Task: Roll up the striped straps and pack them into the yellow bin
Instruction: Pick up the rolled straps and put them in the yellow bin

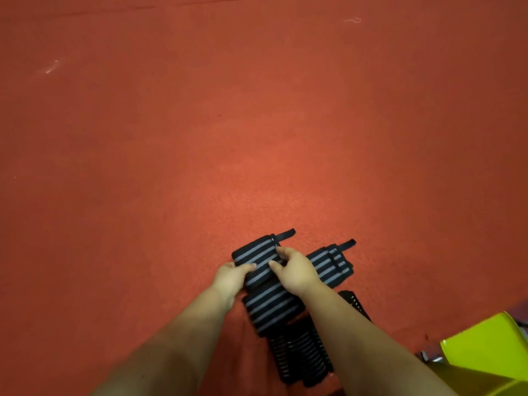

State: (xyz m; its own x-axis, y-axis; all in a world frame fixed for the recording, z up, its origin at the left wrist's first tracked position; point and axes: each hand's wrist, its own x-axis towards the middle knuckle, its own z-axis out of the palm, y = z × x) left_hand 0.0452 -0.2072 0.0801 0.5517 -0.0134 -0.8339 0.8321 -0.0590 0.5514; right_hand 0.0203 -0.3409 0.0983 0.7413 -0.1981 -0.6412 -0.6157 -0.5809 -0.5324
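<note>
On red carpet (200,138), both hands grip one striped strap (255,257) (unlabelled)

I am over a wide red-orange carpeted floor (257,124) that fills nearly my whole view, from nine o'clock round to three; no walls or furniture show, so I cannot tell what kind of room this is. A pale thread (353,20) lies at one o'clock. A yellow bin (483,350) sits at four o'clock, by striped straps (271,307) at six o'clock.
</note>
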